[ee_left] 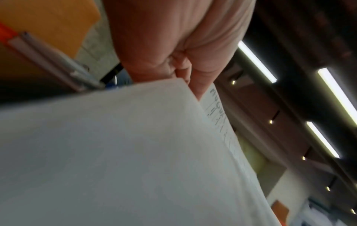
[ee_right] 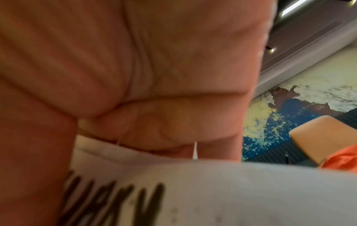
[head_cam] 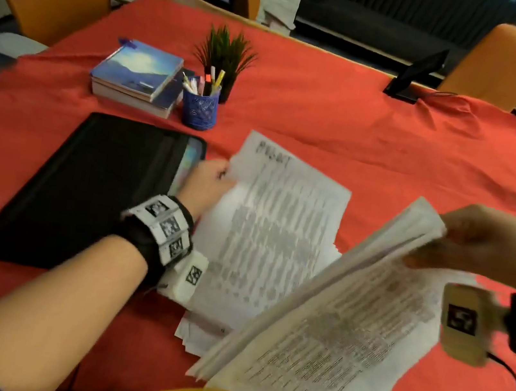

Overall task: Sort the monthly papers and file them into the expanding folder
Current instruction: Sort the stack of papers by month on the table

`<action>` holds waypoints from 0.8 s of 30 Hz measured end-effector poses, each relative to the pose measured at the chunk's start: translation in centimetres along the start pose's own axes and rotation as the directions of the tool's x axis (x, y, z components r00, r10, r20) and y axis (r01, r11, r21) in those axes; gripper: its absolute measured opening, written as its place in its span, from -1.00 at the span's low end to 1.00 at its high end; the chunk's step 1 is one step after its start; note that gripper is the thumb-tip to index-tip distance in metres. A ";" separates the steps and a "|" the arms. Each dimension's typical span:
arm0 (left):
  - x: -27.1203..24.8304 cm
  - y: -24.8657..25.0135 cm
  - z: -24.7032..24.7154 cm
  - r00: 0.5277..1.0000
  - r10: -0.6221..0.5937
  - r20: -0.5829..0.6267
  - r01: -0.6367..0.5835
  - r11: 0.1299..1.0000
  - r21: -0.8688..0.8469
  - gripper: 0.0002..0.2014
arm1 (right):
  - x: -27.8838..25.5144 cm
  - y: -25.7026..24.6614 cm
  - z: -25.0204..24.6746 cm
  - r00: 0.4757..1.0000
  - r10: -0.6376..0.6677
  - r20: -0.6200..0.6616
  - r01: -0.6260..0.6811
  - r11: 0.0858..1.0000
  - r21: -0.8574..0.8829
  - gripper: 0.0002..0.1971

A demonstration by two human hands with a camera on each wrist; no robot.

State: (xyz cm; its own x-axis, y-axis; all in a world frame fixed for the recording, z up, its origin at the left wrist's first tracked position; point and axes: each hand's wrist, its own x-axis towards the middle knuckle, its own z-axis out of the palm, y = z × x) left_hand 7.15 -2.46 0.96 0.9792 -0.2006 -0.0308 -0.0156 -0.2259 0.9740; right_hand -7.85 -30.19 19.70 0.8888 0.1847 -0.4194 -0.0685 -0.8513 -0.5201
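Centrally, on the red cloth (head_cam: pixel 346 121), a printed sheet (head_cam: pixel 274 231) is pinched at its upper left corner by the left hand (head_cam: pixel 206 183); handwriting at its top is blurred in the head view and reads partly as "AUGU" in the left wrist view. A thick stack of papers (head_cam: pixel 322 337) is gripped at its far edge by the right hand (head_cam: pixel 479 240) and lifted there, its near edge low by the body; thumb and fingers are curled round it. More sheets (head_cam: pixel 194 334) lie under both on the cloth. The black folder (head_cam: pixel 82 187) lies flat just left of the left hand, coloured tabs visible at its right end. Behind it, books (head_cam: pixel 136 78), a blue pen cup (head_cam: pixel 199 108) and a small plant (head_cam: pixel 227 52) are noted.
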 end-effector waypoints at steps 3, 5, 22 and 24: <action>-1.7 -3.7 3.1 0.988 -0.061 0.142 0.058 0.998 0.030 -0.88 | 3.5 0.0 1.4 0.996 0.031 -0.087 -0.033 0.999 -0.020 -0.94; -2.8 -4.8 4.2 0.970 -0.098 0.221 0.100 0.995 0.005 -0.89 | 6.7 0.8 3.9 0.995 0.038 -0.094 -0.046 0.995 -0.085 -0.78; -4.9 -6.3 5.9 0.895 -0.203 0.398 0.174 0.979 0.107 -0.78 | 14.4 6.1 13.9 0.908 0.024 -0.418 -0.030 0.999 -0.009 -0.32; -4.9 -6.5 5.6 0.880 -0.202 0.430 0.143 0.976 0.164 -0.72 | 14.4 6.6 13.2 0.947 0.023 -0.321 -0.049 0.996 -0.073 -0.17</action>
State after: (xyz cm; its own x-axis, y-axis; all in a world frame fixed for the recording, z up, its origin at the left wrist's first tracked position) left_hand 1.30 -5.39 -6.46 0.7776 -0.5412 -0.3201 0.0920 -0.4057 0.9094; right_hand -1.51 -26.63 0.39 0.9854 -0.0027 -0.1702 -0.0790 -0.8929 -0.4432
